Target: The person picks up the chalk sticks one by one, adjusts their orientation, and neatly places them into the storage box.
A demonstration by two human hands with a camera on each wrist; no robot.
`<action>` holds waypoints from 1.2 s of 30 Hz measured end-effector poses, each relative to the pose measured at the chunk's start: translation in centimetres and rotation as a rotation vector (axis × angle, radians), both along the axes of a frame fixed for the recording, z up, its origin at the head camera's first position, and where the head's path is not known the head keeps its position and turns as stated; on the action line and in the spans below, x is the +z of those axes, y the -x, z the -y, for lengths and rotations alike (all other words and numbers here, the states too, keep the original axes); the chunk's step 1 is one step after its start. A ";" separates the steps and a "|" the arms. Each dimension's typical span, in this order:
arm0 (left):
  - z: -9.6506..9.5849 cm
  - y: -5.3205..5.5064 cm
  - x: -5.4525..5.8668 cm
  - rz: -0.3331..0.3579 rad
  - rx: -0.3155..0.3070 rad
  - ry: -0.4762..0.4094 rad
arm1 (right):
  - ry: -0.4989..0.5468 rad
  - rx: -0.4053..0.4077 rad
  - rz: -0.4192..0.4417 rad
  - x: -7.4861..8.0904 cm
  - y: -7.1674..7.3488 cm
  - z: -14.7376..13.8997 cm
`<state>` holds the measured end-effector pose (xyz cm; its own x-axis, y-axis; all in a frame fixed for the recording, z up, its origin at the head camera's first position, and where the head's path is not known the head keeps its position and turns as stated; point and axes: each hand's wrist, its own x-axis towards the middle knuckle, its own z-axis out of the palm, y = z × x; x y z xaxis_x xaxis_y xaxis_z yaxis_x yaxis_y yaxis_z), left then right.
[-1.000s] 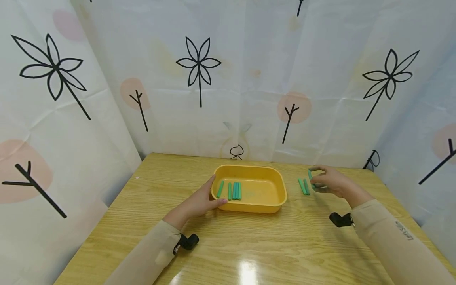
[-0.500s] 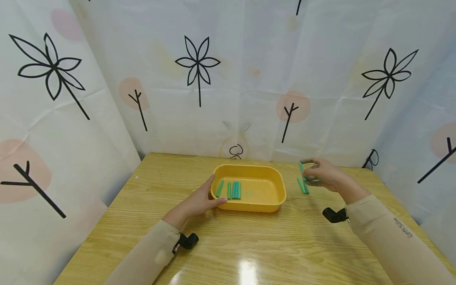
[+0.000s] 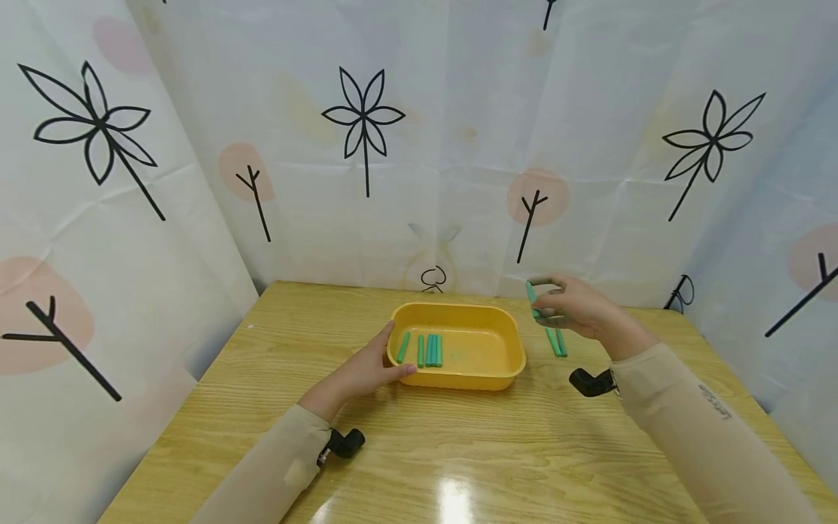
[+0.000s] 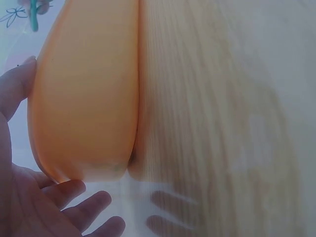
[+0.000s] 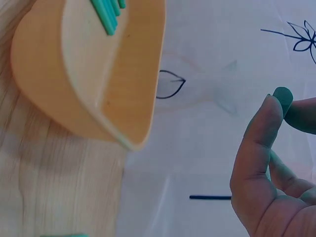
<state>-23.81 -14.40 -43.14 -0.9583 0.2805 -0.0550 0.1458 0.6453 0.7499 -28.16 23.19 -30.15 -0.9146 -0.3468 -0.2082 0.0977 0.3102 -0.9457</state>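
Note:
A yellow plastic tray [image 3: 465, 380] stands on the table. My left hand [image 3: 373, 367] grips its left end, thumb along the near rim and fingers at the outer side. Inside, at the left, lie several green and teal chalk sticks [image 3: 430, 351], one of them slanted [image 3: 404, 348]. Up in the air just beyond the tray's right end, my right hand [image 3: 579, 306] pinches another green chalk stick [image 3: 533, 298]; the right wrist view shows its round end [image 5: 283, 98] between thumb and finger. Green smudges mark those fingers. Below this hand, two chalk sticks [image 3: 558, 343] lie on the table.
The wooden table [image 3: 497, 444] reaches back to a white printed curtain [image 3: 452, 218], which also hangs at both sides. A black wiry object [image 3: 681, 292] is at the far right corner. Small black cameras [image 3: 592, 382] sit on both wrists.
My right hand has lifted the chalk stick and carried it up and left, from above the table sticks toward the tray's right end. The left hand and tray have stayed still.

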 end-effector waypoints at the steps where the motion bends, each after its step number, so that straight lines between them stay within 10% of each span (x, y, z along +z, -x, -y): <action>1: 0.0 0.0 0.0 0.000 0.000 -0.001 | 0.005 0.000 0.002 0.0 0.1 0.3; 36: 0.0 0.1 -0.1 0.005 -0.011 -0.030 | 0.057 -0.008 0.137 -6.6 1.7 9.7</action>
